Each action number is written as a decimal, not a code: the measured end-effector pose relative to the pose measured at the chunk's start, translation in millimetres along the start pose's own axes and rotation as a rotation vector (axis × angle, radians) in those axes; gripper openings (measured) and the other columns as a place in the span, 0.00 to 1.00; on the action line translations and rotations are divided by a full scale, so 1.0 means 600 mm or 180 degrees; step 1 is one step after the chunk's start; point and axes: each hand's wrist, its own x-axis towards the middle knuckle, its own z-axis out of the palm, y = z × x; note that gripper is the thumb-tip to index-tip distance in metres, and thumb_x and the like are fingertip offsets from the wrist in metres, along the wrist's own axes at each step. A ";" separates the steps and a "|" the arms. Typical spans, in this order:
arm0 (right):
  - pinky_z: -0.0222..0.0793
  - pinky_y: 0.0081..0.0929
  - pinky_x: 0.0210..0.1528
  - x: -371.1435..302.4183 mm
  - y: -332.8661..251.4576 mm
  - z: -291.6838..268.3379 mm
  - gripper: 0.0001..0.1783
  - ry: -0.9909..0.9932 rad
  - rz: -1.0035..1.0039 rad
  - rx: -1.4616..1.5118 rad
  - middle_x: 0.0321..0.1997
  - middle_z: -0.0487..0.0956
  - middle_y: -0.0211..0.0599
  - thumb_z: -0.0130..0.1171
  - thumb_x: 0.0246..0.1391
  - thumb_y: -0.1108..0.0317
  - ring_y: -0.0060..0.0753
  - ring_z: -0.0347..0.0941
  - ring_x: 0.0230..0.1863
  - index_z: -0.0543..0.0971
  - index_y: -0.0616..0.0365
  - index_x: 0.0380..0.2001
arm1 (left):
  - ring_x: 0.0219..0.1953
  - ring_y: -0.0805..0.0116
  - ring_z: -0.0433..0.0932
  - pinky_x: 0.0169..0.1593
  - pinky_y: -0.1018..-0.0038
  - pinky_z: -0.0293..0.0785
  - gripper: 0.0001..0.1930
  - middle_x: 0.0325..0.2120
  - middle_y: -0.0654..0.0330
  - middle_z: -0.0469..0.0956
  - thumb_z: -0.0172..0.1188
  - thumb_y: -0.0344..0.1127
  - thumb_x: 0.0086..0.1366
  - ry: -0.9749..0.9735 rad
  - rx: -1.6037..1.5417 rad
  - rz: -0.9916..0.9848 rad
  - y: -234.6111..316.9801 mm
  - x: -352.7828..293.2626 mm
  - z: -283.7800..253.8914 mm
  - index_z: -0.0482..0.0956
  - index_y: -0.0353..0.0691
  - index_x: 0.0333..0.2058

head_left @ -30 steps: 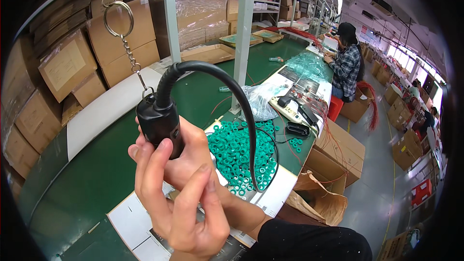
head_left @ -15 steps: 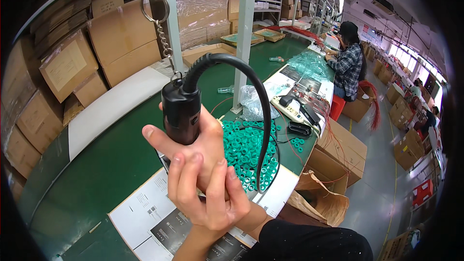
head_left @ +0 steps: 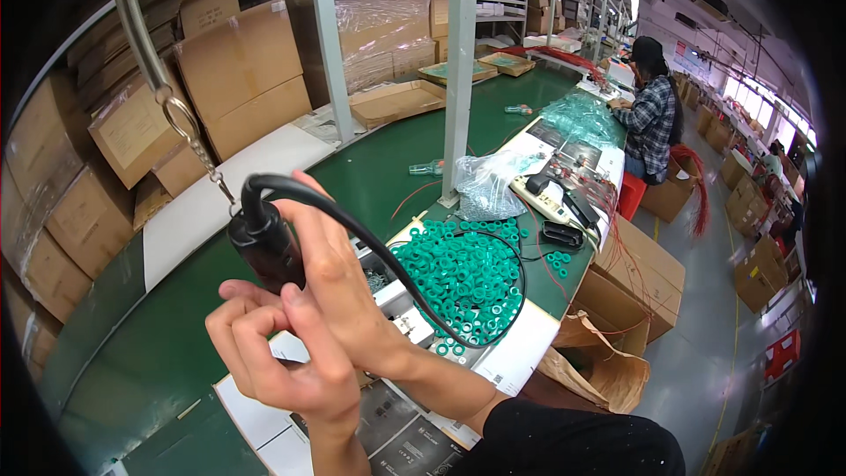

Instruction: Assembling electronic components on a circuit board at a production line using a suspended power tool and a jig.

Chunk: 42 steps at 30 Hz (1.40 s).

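Note:
A black corded electric screwdriver [head_left: 264, 251] hangs tilted from a metal spring [head_left: 137, 26] and chain, its thick cable looping over to the right. My right hand [head_left: 348, 291] is closed around it from the right; its lower end is hidden behind my fingers. My left hand [head_left: 295, 357] is just below, with thumb and fingers curled together near the tool's lower part. Whatever those fingers hold, if anything, does not show. A heap of green plastic rings [head_left: 458, 278] lies right of my hands, beside a tray of small metal parts [head_left: 379, 280] partly covered by my right arm.
A grey post [head_left: 460, 79] rises from the green table [head_left: 388, 154]. Past the rings lie a bubble-wrap bag [head_left: 485, 189] and a power strip [head_left: 539, 198]. Cardboard boxes [head_left: 242, 79] stack at the left. A person [head_left: 650, 115] in a checked shirt sits farther along the table.
Both hands and the screwdriver have shifted left and lower in view. My left hand has moved off the back of my right hand, its fingers now curled near the tool. The spring slants more.

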 end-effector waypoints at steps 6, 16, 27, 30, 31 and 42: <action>0.69 0.38 0.61 -0.010 0.027 0.018 0.27 -0.0139 0.0007 0.0155 0.66 0.62 0.60 0.56 0.64 0.64 0.60 0.65 0.71 0.67 0.66 0.62 | 0.34 0.61 0.72 0.41 0.67 0.70 0.11 0.29 0.55 0.72 0.61 0.22 0.63 0.0079 0.0263 -0.0085 -0.012 0.008 0.001 0.68 0.33 0.25; 0.77 0.29 0.48 0.020 0.027 -0.011 0.30 0.0192 0.1742 0.1552 0.50 0.78 0.34 0.77 0.50 0.68 0.31 0.76 0.50 0.77 0.58 0.56 | 0.35 0.53 0.76 0.33 0.64 0.72 0.08 0.29 0.53 0.74 0.70 0.25 0.50 -0.0403 0.0381 0.0736 0.028 -0.073 0.038 0.77 0.36 0.26; 0.77 0.24 0.38 0.014 0.041 0.062 0.23 0.0134 0.1586 0.1407 0.39 0.84 0.35 0.78 0.50 0.70 0.25 0.80 0.35 0.80 0.60 0.48 | 0.34 0.55 0.75 0.31 0.66 0.74 0.08 0.32 0.55 0.73 0.69 0.27 0.52 0.0154 0.0232 0.0009 -0.010 -0.013 0.013 0.77 0.37 0.26; 0.82 0.28 0.39 0.020 0.038 0.055 0.18 0.0018 0.1675 0.1190 0.40 0.85 0.41 0.74 0.54 0.72 0.31 0.84 0.35 0.80 0.64 0.47 | 0.35 0.55 0.76 0.32 0.68 0.74 0.07 0.31 0.56 0.73 0.68 0.27 0.53 -0.0193 0.0584 0.0090 -0.008 -0.018 0.010 0.76 0.37 0.26; 0.78 0.25 0.36 0.018 0.023 0.031 0.20 0.0297 0.1823 0.0858 0.36 0.84 0.37 0.76 0.53 0.72 0.26 0.80 0.32 0.80 0.62 0.47 | 0.36 0.55 0.77 0.32 0.69 0.75 0.06 0.31 0.56 0.73 0.67 0.27 0.54 -0.0267 0.0592 0.0210 0.002 -0.026 0.014 0.77 0.37 0.27; 0.73 0.25 0.31 0.023 0.006 -0.074 0.36 0.0944 0.0471 0.2242 0.24 0.72 0.31 0.58 0.67 0.44 0.23 0.69 0.21 0.67 0.65 0.62 | 0.33 0.65 0.79 0.26 0.78 0.74 0.05 0.29 0.59 0.77 0.65 0.28 0.48 -0.1453 -0.0468 0.1373 0.025 -0.172 -0.012 0.82 0.40 0.27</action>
